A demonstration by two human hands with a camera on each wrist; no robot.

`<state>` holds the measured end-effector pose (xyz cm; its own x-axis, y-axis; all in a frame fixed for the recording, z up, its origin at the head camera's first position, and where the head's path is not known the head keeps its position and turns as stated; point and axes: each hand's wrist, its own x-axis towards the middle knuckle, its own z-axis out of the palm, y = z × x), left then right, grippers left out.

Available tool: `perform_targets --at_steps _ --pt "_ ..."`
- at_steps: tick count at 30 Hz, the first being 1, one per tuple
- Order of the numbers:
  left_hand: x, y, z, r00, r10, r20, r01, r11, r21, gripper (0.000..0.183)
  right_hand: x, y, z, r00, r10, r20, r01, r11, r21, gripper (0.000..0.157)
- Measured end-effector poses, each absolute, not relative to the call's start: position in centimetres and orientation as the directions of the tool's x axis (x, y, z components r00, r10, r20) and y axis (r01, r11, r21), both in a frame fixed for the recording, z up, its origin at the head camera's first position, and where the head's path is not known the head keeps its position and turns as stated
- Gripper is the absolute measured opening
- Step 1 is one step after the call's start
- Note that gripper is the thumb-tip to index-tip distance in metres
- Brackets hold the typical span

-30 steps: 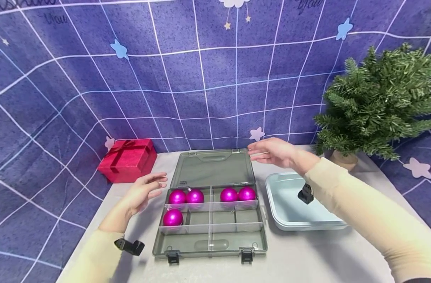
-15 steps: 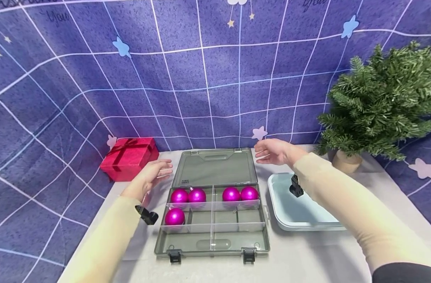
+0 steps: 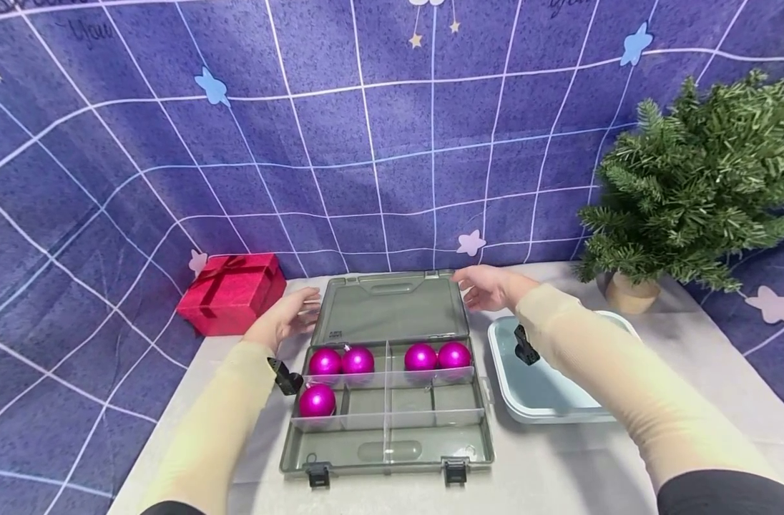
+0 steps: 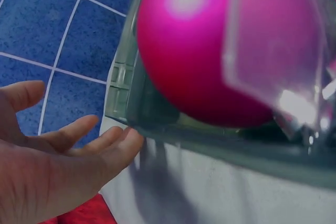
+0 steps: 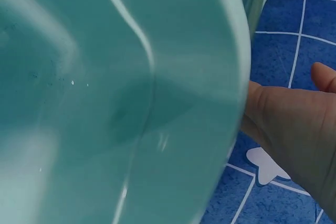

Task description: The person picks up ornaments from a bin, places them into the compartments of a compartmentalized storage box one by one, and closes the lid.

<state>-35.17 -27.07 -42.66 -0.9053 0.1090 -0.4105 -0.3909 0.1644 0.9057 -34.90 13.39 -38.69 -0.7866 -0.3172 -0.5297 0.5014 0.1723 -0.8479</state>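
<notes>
A grey-green divided plastic case lies unfolded on the table, its lid flat toward the wall. Several shiny magenta Christmas balls sit in its compartments: two pairs in the back row, one at the left of the middle row. My left hand is beside the lid's left edge, fingers spread loosely; in the left wrist view its fingertips overlap the case wall near a ball. At the lid's far right corner is my right hand, fingers loosely bent. The right wrist view partly hides it behind the tub.
A light blue tub stands right of the case, under my right forearm. Behind it at the right is a small artificial fir tree on a wooden base. A red gift box with a dark ribbon sits at the back left. A patterned cloth wall rises behind.
My left hand has moved forward and right to the lid's left side. My right hand has lowered toward the lid's right corner. The case and balls stay in place.
</notes>
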Motion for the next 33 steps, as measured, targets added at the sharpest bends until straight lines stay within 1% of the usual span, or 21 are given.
perform_targets --at_steps 3,5,9,15,17,21,24,26,28,33 --pt "-35.5 -27.1 -42.9 -0.895 0.143 -0.422 -0.401 0.157 0.903 0.073 -34.8 13.2 -38.7 -0.767 -0.342 -0.544 0.522 0.161 -0.838 0.069" --pt "-35.7 -27.1 -43.0 -0.891 0.137 -0.433 -0.415 0.143 0.898 0.074 -34.6 13.0 -38.7 -0.76 -0.355 -0.544 0.524 0.159 -0.837 0.068" --pt "-35.6 -26.8 -42.6 -0.887 0.122 -0.446 -0.432 0.125 0.893 0.074 -34.4 12.6 -38.7 -0.777 -0.347 -0.525 0.51 0.142 -0.849 0.064" --pt "-34.7 -25.7 -40.8 -0.883 0.134 -0.45 -0.444 0.073 0.893 0.07 -34.0 12.6 -38.6 -0.822 -0.284 -0.494 0.482 0.117 -0.868 0.054" --pt "-34.5 -25.5 -40.4 -0.891 0.13 -0.435 -0.431 0.06 0.9 0.07 -33.9 12.8 -38.4 -0.836 -0.258 -0.484 0.474 0.103 -0.874 0.05" --pt "-34.2 -25.1 -39.7 -0.911 0.1 -0.4 -0.396 0.059 0.916 0.07 -33.6 12.9 -38.0 -0.859 -0.222 -0.462 0.456 0.081 -0.886 0.035" --pt "-33.8 -25.0 -39.2 -0.925 0.079 -0.373 -0.368 0.066 0.927 0.07 -33.3 13.0 -37.6 -0.873 -0.203 -0.444 0.437 0.079 -0.896 0.028" --pt "-33.6 -25.0 -39.0 -0.934 0.072 -0.351 -0.347 0.066 0.936 0.068 -33.0 13.1 -37.4 -0.881 -0.195 -0.431 0.424 0.078 -0.902 0.026" --pt "-33.4 -25.0 -38.7 -0.942 0.074 -0.328 -0.324 0.06 0.944 0.066 -32.7 13.1 -37.1 -0.888 -0.192 -0.417 0.409 0.081 -0.909 0.029" --pt "-32.6 -25.1 -37.7 -0.96 0.08 -0.269 -0.267 0.033 0.963 0.059 -31.8 13.2 -36.2 -0.907 -0.183 -0.38 0.371 0.084 -0.925 0.018"
